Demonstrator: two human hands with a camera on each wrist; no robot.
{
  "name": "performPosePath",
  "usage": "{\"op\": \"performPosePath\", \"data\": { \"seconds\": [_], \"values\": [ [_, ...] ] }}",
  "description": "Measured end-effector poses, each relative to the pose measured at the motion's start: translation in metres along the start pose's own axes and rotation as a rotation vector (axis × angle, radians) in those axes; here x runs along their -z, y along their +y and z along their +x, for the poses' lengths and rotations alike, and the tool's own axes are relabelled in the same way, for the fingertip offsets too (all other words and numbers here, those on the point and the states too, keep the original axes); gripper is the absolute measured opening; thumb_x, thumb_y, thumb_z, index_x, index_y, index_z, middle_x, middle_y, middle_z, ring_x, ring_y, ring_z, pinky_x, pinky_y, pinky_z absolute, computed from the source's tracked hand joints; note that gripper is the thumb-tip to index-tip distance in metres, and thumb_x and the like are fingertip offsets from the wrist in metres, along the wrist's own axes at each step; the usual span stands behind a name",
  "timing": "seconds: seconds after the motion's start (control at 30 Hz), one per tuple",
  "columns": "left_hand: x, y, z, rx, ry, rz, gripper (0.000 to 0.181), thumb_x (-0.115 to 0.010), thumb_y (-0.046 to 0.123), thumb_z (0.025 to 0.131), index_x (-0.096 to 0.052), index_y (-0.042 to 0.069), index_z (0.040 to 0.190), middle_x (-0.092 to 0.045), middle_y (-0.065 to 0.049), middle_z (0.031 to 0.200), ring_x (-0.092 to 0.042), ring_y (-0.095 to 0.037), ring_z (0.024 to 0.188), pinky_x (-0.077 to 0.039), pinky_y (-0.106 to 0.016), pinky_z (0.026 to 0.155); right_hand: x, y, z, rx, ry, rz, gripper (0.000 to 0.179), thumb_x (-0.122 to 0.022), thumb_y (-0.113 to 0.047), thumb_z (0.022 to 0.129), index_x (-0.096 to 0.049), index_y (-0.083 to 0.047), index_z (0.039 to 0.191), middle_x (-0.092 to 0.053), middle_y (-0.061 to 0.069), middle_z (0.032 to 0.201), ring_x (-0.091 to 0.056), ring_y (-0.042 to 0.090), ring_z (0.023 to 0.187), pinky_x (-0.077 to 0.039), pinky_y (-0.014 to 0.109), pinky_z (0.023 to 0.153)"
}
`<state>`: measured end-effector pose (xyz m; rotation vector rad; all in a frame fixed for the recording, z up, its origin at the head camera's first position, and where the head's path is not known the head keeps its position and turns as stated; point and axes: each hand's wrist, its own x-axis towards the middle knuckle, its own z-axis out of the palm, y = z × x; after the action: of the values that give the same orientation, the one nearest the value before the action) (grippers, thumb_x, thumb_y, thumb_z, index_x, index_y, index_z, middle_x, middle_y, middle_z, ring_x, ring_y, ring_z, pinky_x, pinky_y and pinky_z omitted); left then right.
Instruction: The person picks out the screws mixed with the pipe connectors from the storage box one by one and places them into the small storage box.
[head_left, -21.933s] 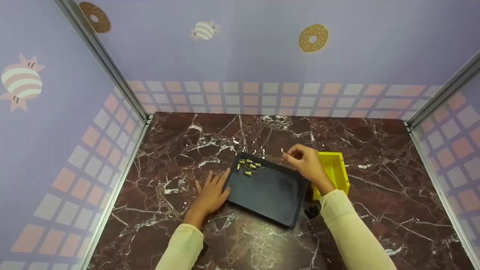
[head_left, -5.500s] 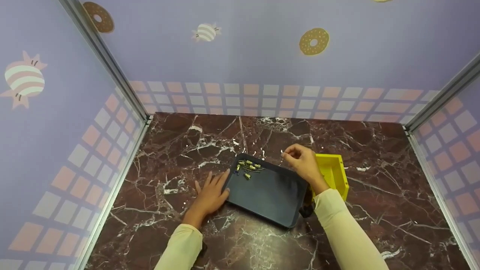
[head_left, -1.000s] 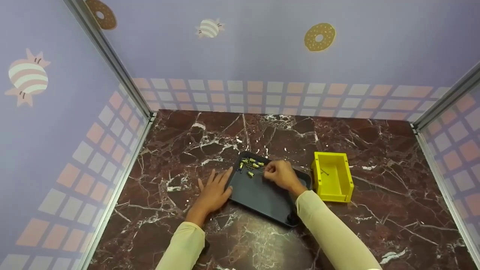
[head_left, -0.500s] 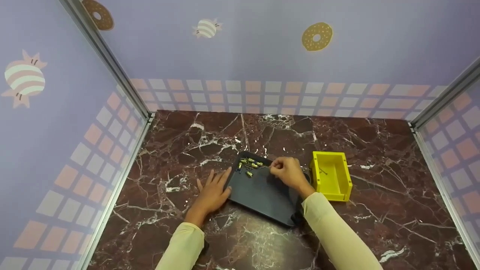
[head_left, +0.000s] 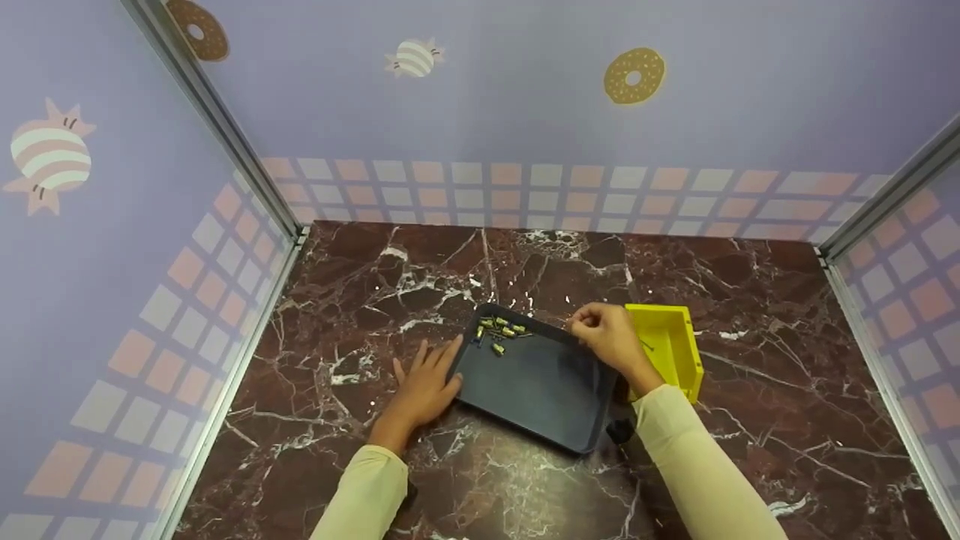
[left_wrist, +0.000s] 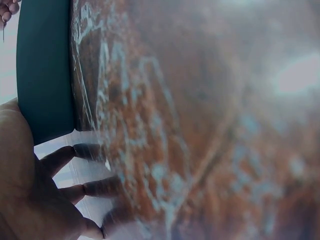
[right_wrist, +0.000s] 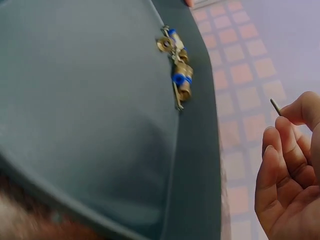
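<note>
My right hand point(head_left: 611, 334) is above the far right edge of a dark tray point(head_left: 536, 397), beside a yellow bin point(head_left: 679, 352). Thumb and fingertips pinch a thin metal screw point(right_wrist: 275, 106), its end poking out in the right wrist view. With fingers spread, my left hand point(head_left: 424, 386) rests against the tray's left edge. Brass fittings point(head_left: 499, 349) lie clustered in the tray's far left corner; the right wrist view shows blue bands on some of them point(right_wrist: 182, 80), with thin screws among them. A screw point(head_left: 646, 345) lies inside the yellow bin, partly covered by my right hand and wrist.
The tray and bin stand on a dark red marbled table point(head_left: 765, 337). Patterned wall panels point(head_left: 510, 97) enclose the back and both sides, with metal rails point(head_left: 217, 112) at the corners.
In the last second my right hand moves from above the tray near the fittings rightward to its far edge by the bin. My left hand stays at the tray's edge.
</note>
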<state>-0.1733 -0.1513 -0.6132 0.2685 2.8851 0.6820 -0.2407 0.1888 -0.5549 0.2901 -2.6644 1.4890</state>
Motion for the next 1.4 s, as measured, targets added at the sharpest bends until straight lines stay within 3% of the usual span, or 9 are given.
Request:
{"op": "performPosePath", "data": {
  "seconds": [0.4,0.63,0.9,1.1,1.4],
  "values": [
    [-0.001,0.000,0.001,0.002,0.009,0.000,0.067,-0.047,0.042,0.104,-0.017,0.037,0.164,-0.033,0.003,0.167,-0.010,-0.038,0.159,0.005,-0.082,0.113,0.044,0.008,-0.007,-0.027,0.107,-0.008,0.008,-0.069,-0.006,0.085,-0.077,-0.005,0.084,-0.068,0.002,0.070,-0.055,0.007,0.056,-0.042,0.018,0.049],
    [-0.001,-0.001,0.000,0.005,-0.003,-0.002,0.066,-0.045,0.045,0.106,-0.016,0.039,0.164,-0.032,0.004,0.167,-0.010,-0.037,0.159,0.003,-0.082,0.114,0.065,0.020,-0.012,-0.057,0.145,-0.055,0.007,-0.071,-0.010,0.087,-0.077,-0.007,0.084,-0.070,0.002,0.069,-0.060,0.007,0.053,-0.049,0.020,0.049],
    [-0.001,0.000,0.000,0.010,0.002,0.001,0.066,-0.045,0.044,0.105,-0.016,0.038,0.164,-0.033,0.003,0.167,-0.010,-0.038,0.159,0.004,-0.082,0.113,0.086,0.039,-0.018,-0.109,0.176,-0.068,0.010,-0.072,-0.010,0.087,-0.077,-0.002,0.086,-0.071,0.006,0.073,-0.063,0.006,0.055,-0.049,0.018,0.049],
    [0.000,0.001,0.000,0.013,-0.001,0.001,0.066,-0.045,0.044,0.105,-0.016,0.038,0.165,-0.032,0.003,0.167,-0.010,-0.038,0.159,0.005,-0.082,0.113,0.096,0.053,-0.023,-0.135,0.179,-0.071,0.015,-0.071,-0.011,0.091,-0.076,0.003,0.091,-0.073,0.010,0.076,-0.065,0.005,0.057,-0.053,0.019,0.051],
    [0.001,0.002,-0.001,0.005,0.003,-0.002,0.066,-0.046,0.042,0.105,-0.017,0.037,0.165,-0.033,0.003,0.167,-0.011,-0.039,0.159,0.004,-0.081,0.113,0.097,0.064,-0.025,-0.157,0.177,-0.104,0.012,-0.070,-0.014,0.092,-0.076,-0.003,0.090,-0.073,0.008,0.078,-0.068,0.010,0.061,-0.057,0.023,0.053]
  ]
}}
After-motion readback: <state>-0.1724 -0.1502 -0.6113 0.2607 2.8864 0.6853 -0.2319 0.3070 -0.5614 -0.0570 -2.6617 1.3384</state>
